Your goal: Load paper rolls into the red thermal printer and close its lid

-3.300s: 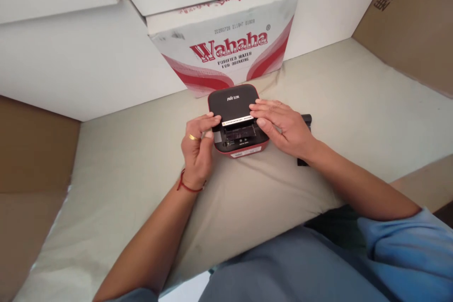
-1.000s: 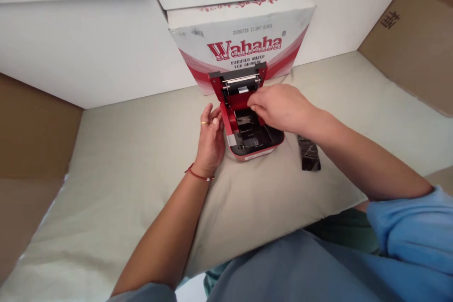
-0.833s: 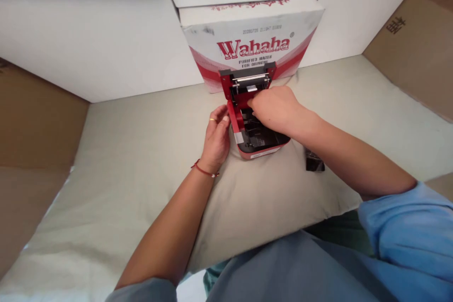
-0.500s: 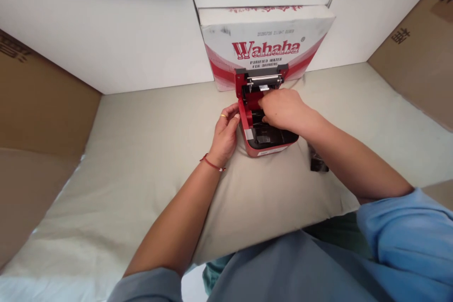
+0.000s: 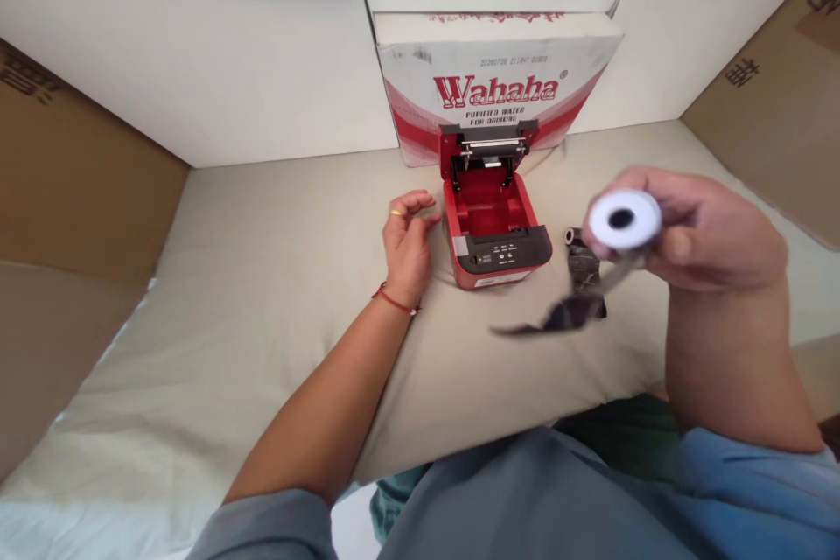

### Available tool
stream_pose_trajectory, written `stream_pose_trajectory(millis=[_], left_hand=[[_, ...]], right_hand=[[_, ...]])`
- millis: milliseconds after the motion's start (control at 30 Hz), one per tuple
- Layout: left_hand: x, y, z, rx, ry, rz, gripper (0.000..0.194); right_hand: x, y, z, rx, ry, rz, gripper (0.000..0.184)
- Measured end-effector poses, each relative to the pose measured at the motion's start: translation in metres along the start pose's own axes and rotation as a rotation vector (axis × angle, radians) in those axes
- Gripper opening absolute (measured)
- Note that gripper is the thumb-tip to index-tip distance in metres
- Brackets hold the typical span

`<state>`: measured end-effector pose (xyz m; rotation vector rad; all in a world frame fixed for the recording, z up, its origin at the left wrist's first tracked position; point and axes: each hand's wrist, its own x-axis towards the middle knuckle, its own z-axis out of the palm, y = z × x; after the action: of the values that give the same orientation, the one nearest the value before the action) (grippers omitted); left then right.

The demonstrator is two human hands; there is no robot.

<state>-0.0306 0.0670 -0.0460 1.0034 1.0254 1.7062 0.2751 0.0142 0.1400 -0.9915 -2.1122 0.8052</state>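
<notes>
A small red printer (image 5: pixel 491 232) sits on the beige cloth with its lid raised and its red paper bay bare. My right hand (image 5: pixel 709 232) is lifted toward the camera, fingers wrapped round a white paper roll (image 5: pixel 623 219). A dark strip (image 5: pixel 557 317) trails down from the roll, blurred. My left hand (image 5: pixel 405 245) rests on the cloth just left of the printer, fingers loosely spread and holding nothing; it wears a gold ring and a red wrist cord.
A Wahaha water carton (image 5: pixel 499 79) stands right behind the printer among white boxes (image 5: pixel 197 61). Brown cardboard (image 5: pixel 780 96) flanks both sides. A small dark object (image 5: pixel 583 267) lies on the cloth (image 5: pixel 262 297) right of the printer.
The printer lid went from closed to raised. My right hand reached into the bay, then pulled back and up holding the paper roll. My left hand let go of the printer's side.
</notes>
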Motion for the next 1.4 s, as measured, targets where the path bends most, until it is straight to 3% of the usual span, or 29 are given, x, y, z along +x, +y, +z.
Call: stream_pose_trajectory(millis=[33, 67, 133, 200, 267, 333, 433, 533, 667, 800, 933, 1067, 1133, 1300, 1400], left_hand=[[0.000, 0.002, 0.000, 0.014, 0.087, 0.048, 0.004], [0.000, 0.004, 0.001, 0.017, 0.157, 0.079, 0.008], [-0.001, 0.007, 0.002, -0.005, 0.221, 0.083, 0.016], [-0.001, 0.010, 0.003, -0.011, 0.209, 0.055, 0.018], [-0.001, 0.011, 0.003, 0.032, 0.183, 0.037, 0.020], [-0.001, 0.012, 0.003, 0.068, 0.169, 0.017, 0.020], [-0.001, 0.014, 0.002, 0.052, 0.161, -0.010, 0.013], [-0.001, 0.015, 0.002, 0.044, 0.127, -0.012, 0.025], [0.000, 0.015, 0.001, 0.061, 0.093, -0.013, 0.027], [0.005, 0.010, -0.001, 0.063, 0.137, -0.007, 0.035], [0.007, 0.006, -0.004, 0.215, 0.219, 0.054, 0.038], [0.002, 0.011, -0.003, 0.395, 0.140, 0.057, 0.039], [0.000, 0.014, -0.001, 0.420, 0.112, 0.036, 0.045], [0.000, 0.018, 0.005, 0.416, 0.096, 0.003, 0.055], [0.000, 0.018, 0.006, 0.421, 0.087, -0.001, 0.054]], right_hand=[[-0.011, 0.002, -0.001, 0.162, -0.123, 0.086, 0.062], [-0.020, 0.005, 0.001, 0.306, -0.250, 0.200, 0.058], [-0.036, 0.014, 0.019, 0.391, -0.355, 0.420, 0.053], [-0.048, 0.024, 0.045, 0.286, -0.324, 0.548, 0.052], [-0.057, 0.031, 0.065, 0.177, -0.251, 0.583, 0.052], [-0.061, 0.036, 0.071, 0.106, -0.160, 0.593, 0.053], [-0.061, 0.049, 0.049, -0.037, 0.103, 0.587, 0.044], [-0.055, 0.076, 0.018, -0.350, 0.329, 0.577, 0.029], [-0.052, 0.113, 0.001, -0.577, 0.145, 0.625, 0.030], [-0.057, 0.121, 0.002, -0.656, 0.012, 0.547, 0.034], [-0.054, 0.116, 0.000, -0.692, -0.118, 0.520, 0.038], [-0.043, 0.108, 0.003, -0.717, -0.237, 0.561, 0.043], [-0.040, 0.094, -0.001, -0.620, -0.262, 0.552, 0.040], [-0.034, 0.014, -0.045, -0.073, -0.399, 0.404, 0.039], [-0.015, -0.030, -0.062, -0.074, -0.492, 0.244, 0.028]])
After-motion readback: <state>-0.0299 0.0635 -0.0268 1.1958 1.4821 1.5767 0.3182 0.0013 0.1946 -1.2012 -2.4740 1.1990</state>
